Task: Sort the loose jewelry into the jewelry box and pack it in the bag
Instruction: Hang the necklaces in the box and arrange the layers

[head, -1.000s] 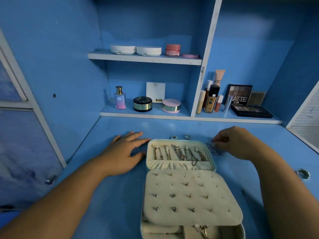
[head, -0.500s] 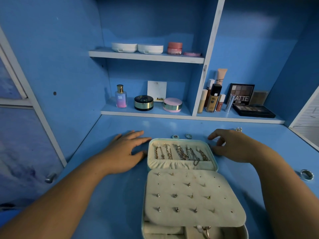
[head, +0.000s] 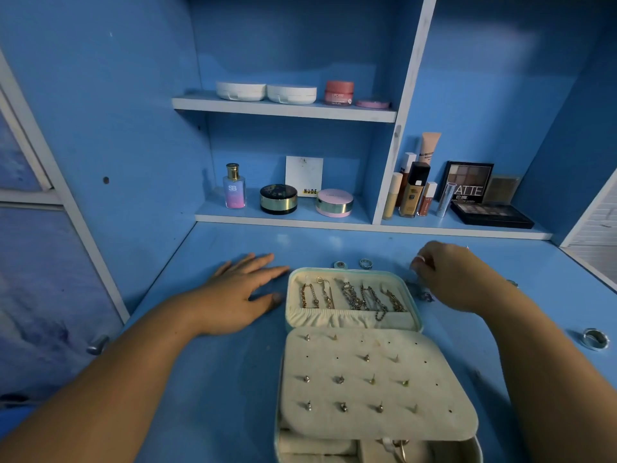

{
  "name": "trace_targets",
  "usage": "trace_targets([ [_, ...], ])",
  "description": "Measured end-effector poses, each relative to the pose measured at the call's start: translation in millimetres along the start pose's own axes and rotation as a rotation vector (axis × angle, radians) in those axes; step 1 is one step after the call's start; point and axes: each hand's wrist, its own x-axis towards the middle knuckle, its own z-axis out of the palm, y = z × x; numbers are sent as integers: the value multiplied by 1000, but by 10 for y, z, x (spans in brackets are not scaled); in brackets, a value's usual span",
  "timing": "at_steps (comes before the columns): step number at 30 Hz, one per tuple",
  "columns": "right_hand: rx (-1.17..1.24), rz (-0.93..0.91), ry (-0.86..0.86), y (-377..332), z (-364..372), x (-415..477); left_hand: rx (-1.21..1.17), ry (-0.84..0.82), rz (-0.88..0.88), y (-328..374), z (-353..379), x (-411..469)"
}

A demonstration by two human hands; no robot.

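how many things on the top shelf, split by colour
white: 2, the round cases
pink: 2, the jar and the flat disc
total: 4

pale cream jewelry box [head: 350, 320], blue desk [head: 217, 379], gold chains [head: 354, 297]

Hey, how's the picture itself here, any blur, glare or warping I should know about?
Head view: dim, with a blue cast over everything; wide-angle warping leans the shelf upright; faint glare patches on the desk near its far edge; the right hand looks slightly smeared, while the jewelry box reads fairly sharp.
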Motion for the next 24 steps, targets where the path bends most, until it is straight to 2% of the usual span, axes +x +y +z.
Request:
trace_targets([
  [3, 403, -15, 215, -62, -29, 11, -31, 46, 11, -10, -7, 0],
  [5, 682, -50, 295, -190, -58, -33, -96, 128, 13, -23, -8, -9],
  [7, 941, -148, 248, -361, -73, -113, -180, 245, 25, 4, -10, -19],
  [10, 1190, -304, 56, -598, -24, -253, -355, 371, 85, 151, -8, -23],
  [13, 1310, -375, -84, -792, 64, -373, -530, 336, 199, 331, 21, -33],
  [17, 1392, -409, -177, -884, 106, -449, -621, 235, 309, 502, 84, -60],
  [20, 1387, -411, -180, -884, 104, -448, -580, 189, 351, 536, 132, -54],
  [24, 1348, -431, -80, -859, 132, -405, -632, 213, 383, 580, 150, -51],
])
